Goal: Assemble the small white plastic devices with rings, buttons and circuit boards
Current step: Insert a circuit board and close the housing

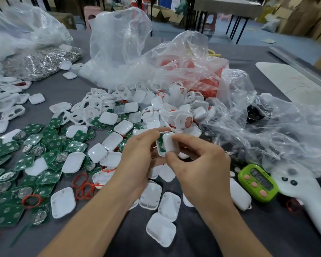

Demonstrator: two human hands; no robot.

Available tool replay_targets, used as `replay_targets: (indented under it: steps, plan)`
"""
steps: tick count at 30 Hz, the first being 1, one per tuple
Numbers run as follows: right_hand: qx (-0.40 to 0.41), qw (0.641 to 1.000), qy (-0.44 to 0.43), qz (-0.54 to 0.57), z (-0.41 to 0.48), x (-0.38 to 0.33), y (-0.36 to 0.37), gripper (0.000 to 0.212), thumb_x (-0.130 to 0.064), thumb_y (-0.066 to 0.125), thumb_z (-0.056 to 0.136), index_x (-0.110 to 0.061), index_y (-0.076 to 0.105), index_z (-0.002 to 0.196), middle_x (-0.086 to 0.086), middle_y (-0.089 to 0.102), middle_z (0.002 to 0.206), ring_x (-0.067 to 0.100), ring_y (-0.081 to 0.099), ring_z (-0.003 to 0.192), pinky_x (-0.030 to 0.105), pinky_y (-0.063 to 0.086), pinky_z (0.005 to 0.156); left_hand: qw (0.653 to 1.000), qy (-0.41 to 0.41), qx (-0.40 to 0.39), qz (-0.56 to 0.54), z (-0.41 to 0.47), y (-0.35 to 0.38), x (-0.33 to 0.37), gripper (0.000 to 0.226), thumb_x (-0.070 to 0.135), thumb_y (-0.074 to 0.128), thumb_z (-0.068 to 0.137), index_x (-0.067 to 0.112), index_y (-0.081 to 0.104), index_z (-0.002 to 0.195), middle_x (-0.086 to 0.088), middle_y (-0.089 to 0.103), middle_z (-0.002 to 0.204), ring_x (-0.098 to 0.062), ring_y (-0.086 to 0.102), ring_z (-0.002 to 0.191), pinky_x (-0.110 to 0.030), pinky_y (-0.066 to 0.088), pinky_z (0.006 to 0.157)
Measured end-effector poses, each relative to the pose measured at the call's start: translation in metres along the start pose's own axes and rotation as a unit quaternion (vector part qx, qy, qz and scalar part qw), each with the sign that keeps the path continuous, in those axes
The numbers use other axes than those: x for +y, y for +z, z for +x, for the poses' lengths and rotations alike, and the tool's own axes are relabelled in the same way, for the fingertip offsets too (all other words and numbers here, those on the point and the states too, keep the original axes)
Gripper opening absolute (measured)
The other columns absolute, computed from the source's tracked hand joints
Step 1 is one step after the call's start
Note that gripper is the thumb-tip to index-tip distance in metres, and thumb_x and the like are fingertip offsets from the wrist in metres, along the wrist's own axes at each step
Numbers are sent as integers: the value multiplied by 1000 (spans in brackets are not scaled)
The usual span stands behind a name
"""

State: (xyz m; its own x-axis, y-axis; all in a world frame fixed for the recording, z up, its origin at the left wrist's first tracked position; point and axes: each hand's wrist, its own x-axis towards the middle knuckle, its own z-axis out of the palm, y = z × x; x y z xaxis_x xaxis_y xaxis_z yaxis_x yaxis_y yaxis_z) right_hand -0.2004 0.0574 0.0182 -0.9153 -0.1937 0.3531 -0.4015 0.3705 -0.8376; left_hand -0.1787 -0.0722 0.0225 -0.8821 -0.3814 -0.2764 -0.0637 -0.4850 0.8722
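My left hand (137,160) holds a white shell half with a green circuit board (160,146) seated in it, above the middle of the table. My right hand (198,164) pinches a white cover (170,143) and lays it against that shell. Loose green circuit boards (50,160) with metal discs cover the left side. White covers (63,203) lie scattered in front and around my hands. White ring frames (95,106) pile up behind. Red rubber rings (82,182) lie among the parts. An assembled device with a red button (185,121) sits on the pile.
Crumpled clear plastic bags (122,47) stand behind and to the right, one holding red parts (208,84). A bag of small metal pieces (44,62) sits far left. A green timer (258,182) and a white handheld controller (308,193) lie at the right on the grey table (267,238).
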Motion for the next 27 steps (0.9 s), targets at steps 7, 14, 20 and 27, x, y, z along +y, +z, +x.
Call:
replay_targets:
  steps: [7, 14, 20, 27]
  plan:
    - [38, 989, -92, -107, -2, -1, 11, 36, -14, 81, 74, -16, 79, 110, -6, 77, 113, 3, 60, 113, -5, 31, 98, 1000, 2, -25, -10, -3, 0, -2, 38, 4, 46, 98, 14, 83, 95, -11, 80, 95, -16, 75, 73, -23, 59, 58]
    - [34, 987, -104, -116, -4, -5, 14, 42, -2, 82, 71, -15, 79, 111, -4, 77, 111, 5, 60, 111, 0, 36, 97, 1000, -5, -17, -1, -5, 5, -3, 23, 3, 62, 95, 13, 81, 101, -8, 80, 93, -12, 69, 60, -17, 53, 50]
    - [34, 988, -112, -104, -4, -4, 14, 38, -7, 81, 74, -19, 80, 110, -11, 76, 111, 0, 63, 108, 1, 39, 98, 1000, 8, -23, -3, -4, 2, -3, 25, 1, 59, 95, 12, 81, 101, -11, 80, 100, -17, 76, 77, -20, 57, 59]
    - [-43, 984, 137, 107, 17, 7, -6, 15, -22, 78, 88, -34, 81, 95, -12, 78, 81, 7, 75, 72, 28, 62, 71, 999, 7, -45, 3, 1, 2, -4, 32, -6, 47, 97, 3, 77, 105, -16, 78, 95, -22, 76, 80, -33, 63, 64]
